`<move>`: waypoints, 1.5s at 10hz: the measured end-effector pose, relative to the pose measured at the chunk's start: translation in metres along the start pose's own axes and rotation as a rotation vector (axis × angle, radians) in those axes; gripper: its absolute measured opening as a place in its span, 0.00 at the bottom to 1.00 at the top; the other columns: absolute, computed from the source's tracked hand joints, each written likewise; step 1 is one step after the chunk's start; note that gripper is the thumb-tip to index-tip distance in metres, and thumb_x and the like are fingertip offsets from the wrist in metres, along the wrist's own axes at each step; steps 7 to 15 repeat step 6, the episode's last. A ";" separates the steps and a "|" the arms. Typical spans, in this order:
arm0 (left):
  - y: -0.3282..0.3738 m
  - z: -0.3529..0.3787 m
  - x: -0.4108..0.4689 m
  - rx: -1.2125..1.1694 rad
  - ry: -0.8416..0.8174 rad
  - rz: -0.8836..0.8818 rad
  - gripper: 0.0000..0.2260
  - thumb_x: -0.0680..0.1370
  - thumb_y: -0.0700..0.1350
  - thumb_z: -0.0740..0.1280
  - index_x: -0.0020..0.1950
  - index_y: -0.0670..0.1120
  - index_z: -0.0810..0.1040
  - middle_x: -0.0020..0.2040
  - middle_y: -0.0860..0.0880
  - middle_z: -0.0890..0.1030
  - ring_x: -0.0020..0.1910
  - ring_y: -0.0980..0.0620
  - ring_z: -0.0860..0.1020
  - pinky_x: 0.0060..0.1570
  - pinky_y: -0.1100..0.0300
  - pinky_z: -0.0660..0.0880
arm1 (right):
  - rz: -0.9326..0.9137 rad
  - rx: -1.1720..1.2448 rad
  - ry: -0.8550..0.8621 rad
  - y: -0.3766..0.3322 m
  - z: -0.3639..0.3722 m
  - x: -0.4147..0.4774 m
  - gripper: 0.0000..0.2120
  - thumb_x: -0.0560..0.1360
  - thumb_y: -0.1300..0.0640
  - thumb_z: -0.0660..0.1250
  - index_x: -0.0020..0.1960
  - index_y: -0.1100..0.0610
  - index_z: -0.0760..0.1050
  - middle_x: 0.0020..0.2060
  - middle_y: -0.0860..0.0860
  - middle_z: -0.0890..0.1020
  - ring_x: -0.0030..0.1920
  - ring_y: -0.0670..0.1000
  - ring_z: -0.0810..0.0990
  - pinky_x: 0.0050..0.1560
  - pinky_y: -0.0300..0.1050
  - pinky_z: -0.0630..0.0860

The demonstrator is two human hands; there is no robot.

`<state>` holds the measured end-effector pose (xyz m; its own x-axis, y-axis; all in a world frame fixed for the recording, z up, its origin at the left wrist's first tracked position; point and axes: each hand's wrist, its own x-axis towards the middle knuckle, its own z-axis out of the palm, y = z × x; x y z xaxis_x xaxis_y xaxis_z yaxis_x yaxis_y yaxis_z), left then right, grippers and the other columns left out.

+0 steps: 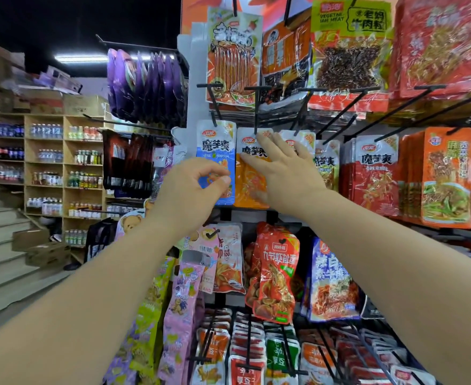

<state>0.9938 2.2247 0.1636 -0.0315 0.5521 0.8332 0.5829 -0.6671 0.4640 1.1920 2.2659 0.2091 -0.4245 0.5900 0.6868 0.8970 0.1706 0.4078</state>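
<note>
Left hand (192,187) curled, thumb and forefinger nearly meeting at the blue packet (214,145), grip or near-miss impossible to call; right hand (284,173) spread wide, straight fingers laid flat on the orange packet (248,180) just beside it, both hung from the middle row of pegs (255,115). Risky from here: yanking downward instead of sliding outward along the pegs, tearing the top or dragging neighbouring packets (375,162) off too. Hanging upright, long axis vertical, top hooked, printed face outward, bottom edge free.
</note>
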 end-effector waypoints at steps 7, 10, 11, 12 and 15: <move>0.003 -0.014 -0.004 0.467 -0.134 0.030 0.19 0.84 0.55 0.63 0.76 0.59 0.74 0.81 0.47 0.59 0.78 0.42 0.61 0.74 0.41 0.66 | 0.109 0.064 -0.105 -0.012 -0.028 -0.037 0.30 0.86 0.40 0.51 0.84 0.42 0.41 0.84 0.51 0.40 0.83 0.58 0.40 0.81 0.66 0.43; 0.003 -0.014 -0.004 0.467 -0.134 0.030 0.19 0.84 0.55 0.63 0.76 0.59 0.74 0.81 0.47 0.59 0.78 0.42 0.61 0.74 0.41 0.66 | 0.109 0.064 -0.105 -0.012 -0.028 -0.037 0.30 0.86 0.40 0.51 0.84 0.42 0.41 0.84 0.51 0.40 0.83 0.58 0.40 0.81 0.66 0.43; 0.003 -0.014 -0.004 0.467 -0.134 0.030 0.19 0.84 0.55 0.63 0.76 0.59 0.74 0.81 0.47 0.59 0.78 0.42 0.61 0.74 0.41 0.66 | 0.109 0.064 -0.105 -0.012 -0.028 -0.037 0.30 0.86 0.40 0.51 0.84 0.42 0.41 0.84 0.51 0.40 0.83 0.58 0.40 0.81 0.66 0.43; 0.003 -0.014 -0.004 0.467 -0.134 0.030 0.19 0.84 0.55 0.63 0.76 0.59 0.74 0.81 0.47 0.59 0.78 0.42 0.61 0.74 0.41 0.66 | 0.109 0.064 -0.105 -0.012 -0.028 -0.037 0.30 0.86 0.40 0.51 0.84 0.42 0.41 0.84 0.51 0.40 0.83 0.58 0.40 0.81 0.66 0.43; 0.003 -0.014 -0.004 0.467 -0.134 0.030 0.19 0.84 0.55 0.63 0.76 0.59 0.74 0.81 0.47 0.59 0.78 0.42 0.61 0.74 0.41 0.66 | 0.109 0.064 -0.105 -0.012 -0.028 -0.037 0.30 0.86 0.40 0.51 0.84 0.42 0.41 0.84 0.51 0.40 0.83 0.58 0.40 0.81 0.66 0.43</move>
